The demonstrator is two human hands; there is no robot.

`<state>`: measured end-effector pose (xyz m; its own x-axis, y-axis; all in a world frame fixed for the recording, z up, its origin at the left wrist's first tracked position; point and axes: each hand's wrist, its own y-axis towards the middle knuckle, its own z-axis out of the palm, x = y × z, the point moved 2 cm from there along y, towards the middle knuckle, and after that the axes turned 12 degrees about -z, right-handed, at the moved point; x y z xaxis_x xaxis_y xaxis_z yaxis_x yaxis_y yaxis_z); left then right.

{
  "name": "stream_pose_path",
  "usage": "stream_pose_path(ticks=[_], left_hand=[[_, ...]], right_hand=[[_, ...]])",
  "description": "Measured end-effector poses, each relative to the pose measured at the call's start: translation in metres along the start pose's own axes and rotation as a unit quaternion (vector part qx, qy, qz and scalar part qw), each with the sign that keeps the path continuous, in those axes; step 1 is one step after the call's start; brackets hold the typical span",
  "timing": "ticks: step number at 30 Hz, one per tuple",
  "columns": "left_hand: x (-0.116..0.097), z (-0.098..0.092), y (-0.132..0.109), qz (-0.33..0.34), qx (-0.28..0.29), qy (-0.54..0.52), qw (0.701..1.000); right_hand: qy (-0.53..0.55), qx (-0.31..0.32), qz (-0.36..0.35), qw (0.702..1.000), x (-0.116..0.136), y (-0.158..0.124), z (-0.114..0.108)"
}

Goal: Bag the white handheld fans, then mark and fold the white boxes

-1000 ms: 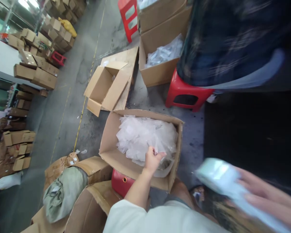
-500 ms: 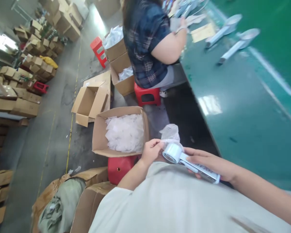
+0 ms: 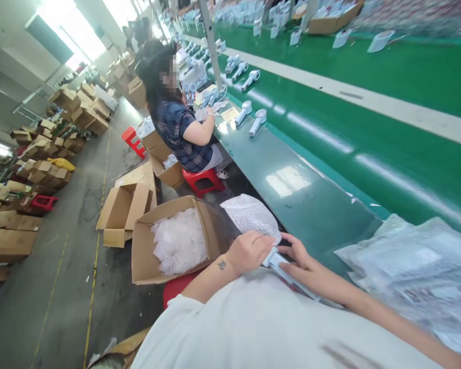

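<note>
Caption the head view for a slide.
Left hand and right hand hold a white device and plastic bag beside a green conveyor.

This is a factory floor: a long green conveyor belt point(image 3: 292, 174) is running across the right of the frame, white plastic handheld appliances point(image 3: 249, 122) are standing along it, and brown cardboard cartons point(image 3: 80, 115) are stacking up beside the grey concrete aisle point(image 3: 69, 266) at left.
</note>
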<state>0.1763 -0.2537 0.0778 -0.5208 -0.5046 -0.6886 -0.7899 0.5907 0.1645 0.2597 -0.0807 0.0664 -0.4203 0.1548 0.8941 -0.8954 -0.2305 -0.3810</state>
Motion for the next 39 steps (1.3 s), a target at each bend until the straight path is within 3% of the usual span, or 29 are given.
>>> stream_pose_path(ticks=[2, 5, 8, 12, 16, 19, 24, 29, 32, 36, 39], left_hand=[[-0.007, 0.001, 0.017, -0.109, -0.026, -0.077, 0.991], [-0.005, 0.002, 0.038, -0.318, -0.053, -0.201, 0.925], [-0.006, 0.013, 0.056, -0.363, 0.011, -0.292, 0.885], [-0.014, 0.026, 0.070, -0.290, 0.072, -0.333, 0.895], [-0.016, 0.022, 0.080, -0.241, 0.122, -0.300, 0.915], [-0.016, 0.010, 0.092, -0.208, 0.145, -0.265, 0.930], [-0.022, -0.006, 0.107, -0.134, 0.217, -0.232, 0.939], [-0.034, -0.011, 0.110, 0.007, 0.288, -0.150, 0.946], [-0.032, -0.009, 0.110, 0.110, 0.251, -0.087, 0.958], [-0.017, -0.002, 0.097, 0.261, 0.085, 0.031, 0.961], [-0.003, 0.010, 0.079, 0.305, 0.002, 0.082, 0.949]], right_hand=[[0.044, -0.020, -0.009, 0.999, 0.001, -0.013, -0.005], [0.106, -0.031, -0.044, 0.993, 0.009, -0.035, -0.018], [0.139, -0.021, -0.060, 0.988, 0.018, -0.049, -0.027], [0.236, -0.058, -0.070, 0.968, 0.030, -0.053, -0.019], [0.288, -0.069, -0.067, 0.953, 0.036, -0.050, -0.005], [0.234, -0.110, -0.105, 0.960, 0.035, -0.048, -0.005], [0.052, -0.249, -0.154, 0.955, 0.033, -0.042, -0.011], [0.036, -0.249, -0.131, 0.959, 0.029, -0.035, -0.005], [0.052, -0.266, -0.140, 0.952, 0.027, -0.034, 0.000], [0.067, -0.330, -0.119, 0.934, 0.023, -0.034, 0.008], [0.080, -0.372, -0.116, 0.917, 0.019, -0.032, 0.010]])
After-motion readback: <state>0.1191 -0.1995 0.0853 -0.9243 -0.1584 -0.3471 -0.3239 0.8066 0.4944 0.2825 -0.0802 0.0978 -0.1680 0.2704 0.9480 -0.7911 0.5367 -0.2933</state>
